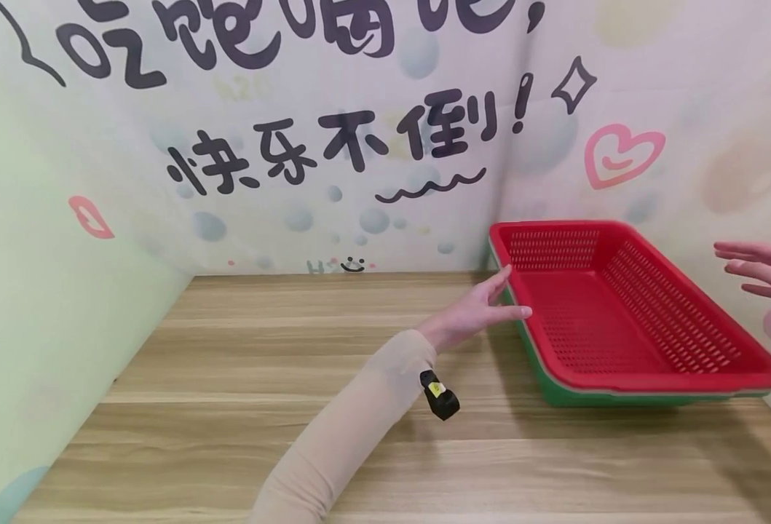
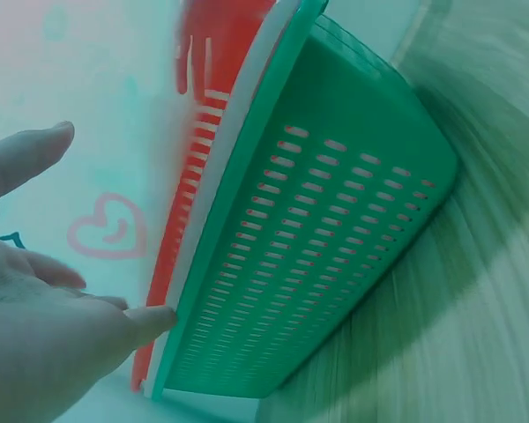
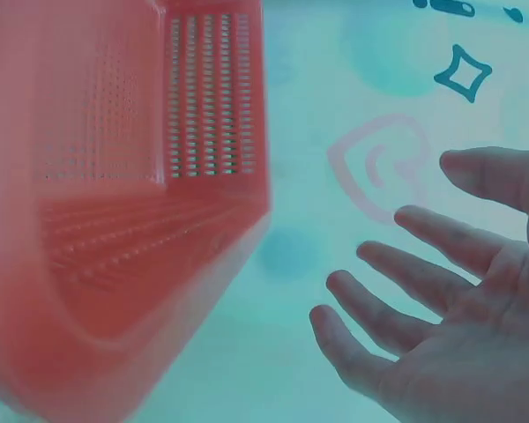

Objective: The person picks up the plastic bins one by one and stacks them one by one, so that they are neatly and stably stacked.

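A red perforated plastic basket (image 1: 588,306) is nested on top of others, with a pale rim and a green basket (image 2: 335,203) showing beneath it. At the stack's left rim is my left hand (image 1: 477,309), thumb and fingers spread; in the left wrist view a fingertip is right at the rim edge. My right hand (image 1: 768,273) is off to the right of the stack, apart from it. In the right wrist view that hand's fingers (image 3: 414,308) are spread and hold nothing, with the red basket's side to their left.
The stack stands on a wood-grain table (image 1: 261,407), near its right side. A white printed backdrop (image 1: 333,218) with large dark characters rises behind the table, and pale walls flank both sides. A black wrist device (image 1: 440,397) is on the left sleeve.
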Motion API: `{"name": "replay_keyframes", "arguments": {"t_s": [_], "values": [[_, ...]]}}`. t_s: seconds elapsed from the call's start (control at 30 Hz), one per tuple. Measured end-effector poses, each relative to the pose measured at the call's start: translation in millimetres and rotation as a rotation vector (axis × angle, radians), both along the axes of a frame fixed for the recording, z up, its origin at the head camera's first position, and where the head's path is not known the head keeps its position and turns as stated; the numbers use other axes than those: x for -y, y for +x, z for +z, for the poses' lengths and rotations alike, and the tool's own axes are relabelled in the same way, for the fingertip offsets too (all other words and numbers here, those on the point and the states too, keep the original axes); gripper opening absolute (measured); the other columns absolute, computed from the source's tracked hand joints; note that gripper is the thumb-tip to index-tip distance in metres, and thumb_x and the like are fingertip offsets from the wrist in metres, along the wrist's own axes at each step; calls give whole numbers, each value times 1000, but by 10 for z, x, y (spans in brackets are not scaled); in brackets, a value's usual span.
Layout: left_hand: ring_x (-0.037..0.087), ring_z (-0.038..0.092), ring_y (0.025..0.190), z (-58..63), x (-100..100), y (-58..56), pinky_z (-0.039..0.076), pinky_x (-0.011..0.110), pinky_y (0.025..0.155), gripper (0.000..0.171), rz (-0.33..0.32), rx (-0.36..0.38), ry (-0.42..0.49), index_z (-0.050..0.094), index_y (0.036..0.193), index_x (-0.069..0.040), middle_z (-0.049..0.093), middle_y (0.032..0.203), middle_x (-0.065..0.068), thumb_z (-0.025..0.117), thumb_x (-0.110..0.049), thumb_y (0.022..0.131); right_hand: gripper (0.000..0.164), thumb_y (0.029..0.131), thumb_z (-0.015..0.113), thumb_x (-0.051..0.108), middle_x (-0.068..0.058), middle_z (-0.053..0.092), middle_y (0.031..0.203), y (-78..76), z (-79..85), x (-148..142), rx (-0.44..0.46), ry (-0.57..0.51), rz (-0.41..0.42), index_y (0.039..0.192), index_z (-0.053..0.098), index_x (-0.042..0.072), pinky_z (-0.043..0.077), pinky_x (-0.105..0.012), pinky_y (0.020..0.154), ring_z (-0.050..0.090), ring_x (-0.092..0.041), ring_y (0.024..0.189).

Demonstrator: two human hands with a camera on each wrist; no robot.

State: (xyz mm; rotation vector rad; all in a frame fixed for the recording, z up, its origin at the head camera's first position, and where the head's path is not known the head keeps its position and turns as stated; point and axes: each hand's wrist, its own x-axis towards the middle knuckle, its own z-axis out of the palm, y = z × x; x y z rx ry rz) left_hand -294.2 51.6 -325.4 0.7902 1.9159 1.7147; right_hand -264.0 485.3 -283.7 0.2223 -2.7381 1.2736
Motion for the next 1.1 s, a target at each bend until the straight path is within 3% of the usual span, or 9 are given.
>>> {"name": "replay_keyframes", "arguments": {"t_s": [0.07, 0.3, 0.33, 0.43, 0.5, 0.57, 0.73, 0.87, 1.1], "values": [[7, 15, 143, 1, 6, 12, 24, 25, 111, 81, -7, -18, -33, 17, 156, -22, 17, 158, -11, 66, -24, 92, 43, 102, 46, 15, 42, 44, 109, -22, -42, 1, -68, 65, 26, 143, 42, 30, 40, -2, 67, 45, 22, 93], [5, 20, 141, 15, 59, 40, 26, 25, 110, 74, -44, -64, -83, 23, 155, -23, 22, 157, -10, 64, -25, 93, 44, 101, 50, 17, 38, 42, 113, 12, 7, 230, -35, 168, 57, 143, 41, 17, 45, -7, 71, 46, 21, 94], [5, 20, 141, 11, 72, 41, 26, 25, 110, 73, -44, -70, -89, 24, 155, -23, 22, 157, -9, 64, -26, 93, 45, 101, 51, 18, 38, 42, 113, 18, 25, 280, -14, 176, 58, 144, 40, 16, 47, -10, 71, 47, 20, 94], [7, 21, 141, -12, 112, 32, 26, 27, 110, 72, -43, -83, -103, 26, 154, -22, 23, 157, -7, 64, -26, 93, 52, 100, 53, 24, 36, 44, 112, 28, 78, 425, 55, 207, 67, 146, 35, 10, 55, -36, 79, 53, 13, 94], [10, 21, 142, -33, 145, 23, 26, 28, 110, 70, -46, -95, -109, 28, 153, -21, 24, 157, -5, 64, -24, 93, 58, 99, 53, 29, 29, 48, 116, 32, 115, 523, 111, 222, 73, 148, 31, 7, 53, -52, 80, 57, 4, 95], [12, 21, 142, -55, 178, 13, 26, 27, 111, 68, -54, -104, -111, 30, 153, -18, 25, 157, -3, 63, -23, 94, 61, 99, 53, 35, 22, 50, 119, 38, 151, 618, 159, 232, 70, 149, 30, 7, 50, -62, 79, 59, -5, 97], [15, 24, 142, -114, 255, -8, 27, 26, 110, 65, -68, -110, -111, 32, 152, -14, 28, 155, -1, 62, -19, 95, 61, 97, 56, 36, 17, 55, 114, 53, 201, 797, 223, 158, 68, 147, 34, 9, 56, -50, 75, 64, -20, 95], [13, 25, 141, -154, 309, -12, 27, 24, 110, 64, -79, -105, -104, 31, 152, -12, 27, 156, 0, 61, -19, 95, 56, 98, 55, 33, 19, 56, 112, 37, 208, 908, 216, 122, 116, 146, 38, 9, 57, -43, 73, 64, -13, 94], [8, 28, 139, -216, 391, 8, 26, 25, 111, 63, -102, -95, -101, 32, 151, -10, 30, 155, 0, 60, -21, 96, 54, 99, 55, 30, 14, 57, 119, 10, 206, 1129, 290, -13, 159, 147, 37, 14, 56, -47, 76, 64, -17, 99]]}}
